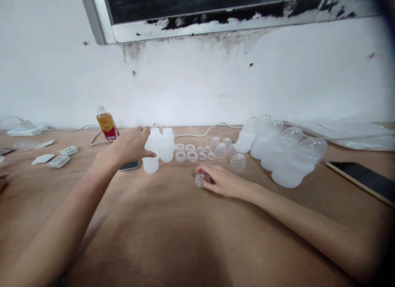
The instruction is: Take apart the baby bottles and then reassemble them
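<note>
My left hand (134, 143) reaches over the white translucent baby bottle bodies, thumb and fingers spread apart. Its thumb is right by the nearest bottle body (151, 165); whether it touches is hard to tell. Another bottle body (167, 151) stands just right of it. Lower and to the right, my right hand (220, 180) is closed around a clear bottle nipple (199, 180) low at the tabletop, its fingers partly hiding it. Between the hands and farther back lie several collar rings (180, 156), several small nipples (211, 155) and several clear dome caps (237, 162).
Assembled capped bottles (286, 171) stand in a cluster at right, beside a phone (367, 180) and plastic bags (348, 132). A drink bottle (107, 123) stands back left. Another phone (129, 166) lies under my left wrist. White cables (210, 129) run along the wall.
</note>
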Available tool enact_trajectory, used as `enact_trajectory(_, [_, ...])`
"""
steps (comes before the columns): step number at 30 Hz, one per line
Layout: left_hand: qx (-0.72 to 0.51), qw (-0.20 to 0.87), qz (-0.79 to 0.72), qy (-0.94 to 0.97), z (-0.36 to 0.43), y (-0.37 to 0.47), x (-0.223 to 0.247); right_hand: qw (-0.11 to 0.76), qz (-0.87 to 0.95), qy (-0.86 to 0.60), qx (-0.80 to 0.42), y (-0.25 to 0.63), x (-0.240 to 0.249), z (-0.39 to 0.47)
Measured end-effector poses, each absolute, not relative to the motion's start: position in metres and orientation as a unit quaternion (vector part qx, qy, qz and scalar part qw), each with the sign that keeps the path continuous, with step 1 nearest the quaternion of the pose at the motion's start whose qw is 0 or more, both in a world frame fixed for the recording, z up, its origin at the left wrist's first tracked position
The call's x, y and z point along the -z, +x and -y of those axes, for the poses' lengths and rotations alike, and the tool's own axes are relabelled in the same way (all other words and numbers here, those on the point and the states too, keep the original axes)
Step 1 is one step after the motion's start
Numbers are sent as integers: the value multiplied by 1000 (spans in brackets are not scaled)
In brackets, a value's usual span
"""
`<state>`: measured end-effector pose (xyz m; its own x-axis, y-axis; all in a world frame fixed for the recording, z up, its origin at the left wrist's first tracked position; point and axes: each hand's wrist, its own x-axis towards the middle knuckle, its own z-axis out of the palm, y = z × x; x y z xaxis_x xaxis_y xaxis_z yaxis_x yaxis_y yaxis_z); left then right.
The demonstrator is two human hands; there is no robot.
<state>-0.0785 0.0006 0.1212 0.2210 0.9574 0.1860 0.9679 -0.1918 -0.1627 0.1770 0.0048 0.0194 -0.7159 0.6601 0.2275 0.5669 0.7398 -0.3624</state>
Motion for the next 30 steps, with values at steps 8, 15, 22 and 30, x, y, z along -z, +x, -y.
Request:
enact_trajectory(8, [123, -44, 465, -876, 16, -1, -61, 223, 892, -361, -159, 174, -13, -6])
enact_trajectory(15, [233, -125, 426, -866, 1, 8, -3, 299, 849, -368, -232, 173, -5, -8])
enact_trajectory(22, [277, -73, 425, -859, -9, 6, -4, 438, 689, -385, -430, 169, 11, -24])
enact_trajectory(30, [249, -55, 454, -854, -11, 0, 3, 511, 658, -458, -312, 186, -3, -35])
